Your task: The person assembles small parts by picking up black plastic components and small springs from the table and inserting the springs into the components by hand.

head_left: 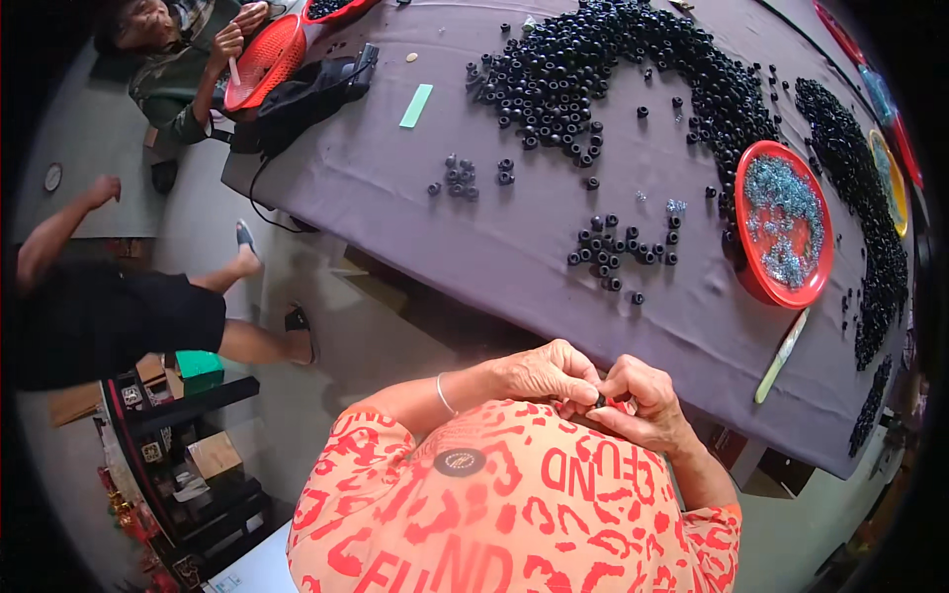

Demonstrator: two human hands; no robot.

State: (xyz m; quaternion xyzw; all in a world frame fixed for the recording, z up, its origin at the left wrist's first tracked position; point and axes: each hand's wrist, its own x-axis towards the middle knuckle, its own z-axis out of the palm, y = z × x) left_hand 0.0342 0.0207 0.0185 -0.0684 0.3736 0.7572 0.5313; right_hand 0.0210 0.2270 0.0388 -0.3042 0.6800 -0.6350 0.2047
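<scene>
Close to my chest, at the table's front edge, my left hand (550,376) and my right hand (639,403) meet. The fingers of both are pinched on a small black round piece (599,401), partly hidden by the fingertips. Beyond my hands, a loose group of black hollow round pieces (608,247) lies on the grey cloth. Farther off spreads a big heap of the same black pieces (563,94). To the right stands a red bowl (748,193) holding many tiny clear bluish pieces (786,212).
A pale green flat stick (781,358) lies below the bowl. Left on the cloth are a green strip (416,106) and a black bag (314,99). Across the far left corner, a person holds a red basket (265,61). Another person (148,316) walks beside a shelf (193,415) with boxes.
</scene>
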